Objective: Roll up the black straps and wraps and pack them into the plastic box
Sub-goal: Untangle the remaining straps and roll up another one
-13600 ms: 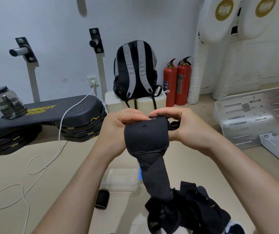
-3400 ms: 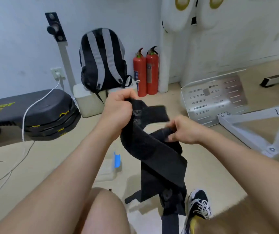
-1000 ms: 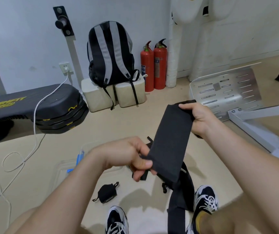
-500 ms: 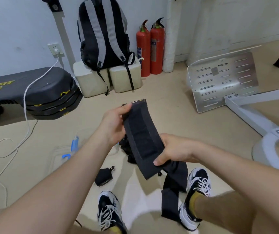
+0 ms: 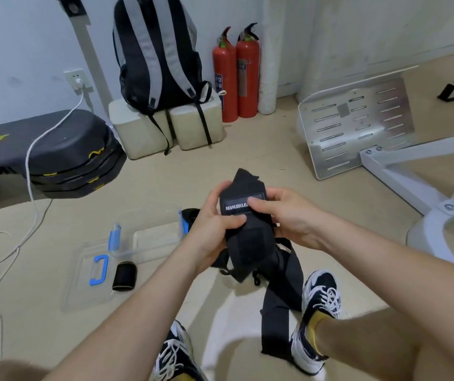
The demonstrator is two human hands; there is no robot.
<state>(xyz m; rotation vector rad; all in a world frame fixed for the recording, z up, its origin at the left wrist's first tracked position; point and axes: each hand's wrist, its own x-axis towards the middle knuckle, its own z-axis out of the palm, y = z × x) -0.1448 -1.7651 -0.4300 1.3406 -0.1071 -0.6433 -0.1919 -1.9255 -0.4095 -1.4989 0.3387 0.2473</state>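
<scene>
Holding the black wrap (image 5: 247, 248) out front with left hand (image 5: 209, 229) and right hand (image 5: 291, 218), both curled round it (thumbs on top).

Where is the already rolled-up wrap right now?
Head view, lower left: the rolled wrap lies beside the blue handle of the clear lid, just nearer the camera than the plastic box.

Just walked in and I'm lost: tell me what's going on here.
A person is rolling a black wrap, gripped by the left hand and right hand. One rolled wrap lies beside the lid of the open clear plastic box on the floor. Another black strap trails down between the shoes.
</scene>
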